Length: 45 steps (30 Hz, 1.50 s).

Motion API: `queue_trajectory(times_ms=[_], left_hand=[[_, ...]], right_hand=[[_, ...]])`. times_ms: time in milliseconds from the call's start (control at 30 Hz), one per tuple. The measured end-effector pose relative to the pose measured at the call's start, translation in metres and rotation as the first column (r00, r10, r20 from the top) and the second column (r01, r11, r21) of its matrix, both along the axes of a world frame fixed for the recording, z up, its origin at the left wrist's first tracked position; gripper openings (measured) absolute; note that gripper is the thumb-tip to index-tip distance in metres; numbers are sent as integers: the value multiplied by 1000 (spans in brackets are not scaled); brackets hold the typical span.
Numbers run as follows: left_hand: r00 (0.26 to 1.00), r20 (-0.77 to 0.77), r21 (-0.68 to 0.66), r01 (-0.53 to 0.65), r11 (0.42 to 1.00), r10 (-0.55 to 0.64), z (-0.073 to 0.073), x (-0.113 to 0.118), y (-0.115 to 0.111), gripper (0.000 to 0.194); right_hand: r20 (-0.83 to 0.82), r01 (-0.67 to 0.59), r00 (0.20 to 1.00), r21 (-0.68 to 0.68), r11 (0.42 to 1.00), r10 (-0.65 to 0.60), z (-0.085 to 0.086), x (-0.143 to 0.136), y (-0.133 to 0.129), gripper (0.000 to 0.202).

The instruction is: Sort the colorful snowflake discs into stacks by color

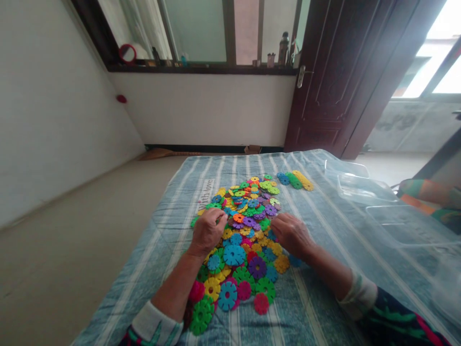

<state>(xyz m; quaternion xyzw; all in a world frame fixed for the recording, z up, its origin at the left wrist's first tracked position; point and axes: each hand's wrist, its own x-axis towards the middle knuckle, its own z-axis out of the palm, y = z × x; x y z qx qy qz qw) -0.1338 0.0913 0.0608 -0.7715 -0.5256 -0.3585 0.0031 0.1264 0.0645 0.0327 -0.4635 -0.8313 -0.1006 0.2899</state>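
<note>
A long heap of notched plastic snowflake discs (234,254) in blue, green, yellow, purple, pink and orange spreads over the striped bed cover (309,298). My left hand (209,231) is at the heap's left side, its fingers curled and the thumb pressed to them. Whatever it may hold is hidden. Across from it, my right hand (292,234) bends over the right edge with closed fingers, close to some blue discs. I cannot make out what is in its fingertips. Beyond the heap lie short overlapping rows of blue, green and yellow discs (295,180).
Clear plastic containers (367,188) stand along the right side of the bed, by an orange and green cloth (428,197). A dark red door (334,62) and a window sill (201,69) with a flask (284,48) are beyond the bed.
</note>
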Motion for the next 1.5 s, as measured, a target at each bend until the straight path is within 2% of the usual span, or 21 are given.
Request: queue_trajectory(times_ms=[133,267,333,433,500,567,633,733,867,967,1067,1200,1300,1500], left_hand=[[1000,7,-5,-3,1000,3,-2,2,-1,20],[1000,2,-9,-15,1000,15,-3,2,-1,21],[1000,-1,-9,-17,1000,17,-3,2,-2,21],[1000,0,-7,-27,1000,27,-3,2,-2,21],[999,3,-6,-36,999,37,-3,1,-2,21],[999,6,-7,-46,999,46,-3,1,-2,22],[998,11,-9,-57,998,57,-2,-1,-2,22],[997,23,-12,-75,997,75,-1,-3,-1,24],[994,39,-20,-97,995,98,-1,-6,2,25],[991,55,-29,-119,993,120,0,-10,3,25],[986,74,-39,-149,988,152,3,-15,5,27],[972,102,-54,-208,977,213,4,-23,7,29],[958,118,-69,-256,964,262,2,-27,9,29],[931,125,-85,-333,939,342,-2,-32,11,31]], right_hand=[[-16,-66,998,20,998,66,2,-11,-13,29],[-36,-219,975,-15,976,218,13,-31,-33,23],[-21,-326,946,-38,945,325,22,-43,-43,19],[37,-491,869,-74,868,494,32,-62,-58,19],[82,-575,807,-116,810,584,34,-74,-65,26],[120,-609,770,-158,777,627,32,-83,-67,32],[142,-591,775,-179,786,616,29,-87,-63,35],[131,-509,837,-174,843,532,24,-81,-46,36],[84,-360,926,-105,927,369,21,-64,-20,34],[47,-228,972,-25,973,229,18,-56,-10,31],[4,-176,984,27,984,176,17,-56,-11,25],[-8,-220,976,27,975,220,18,-62,-18,18],[-18,-219,976,-9,976,218,19,-64,-18,18],[-24,-142,990,-138,980,140,21,-67,-10,22]])
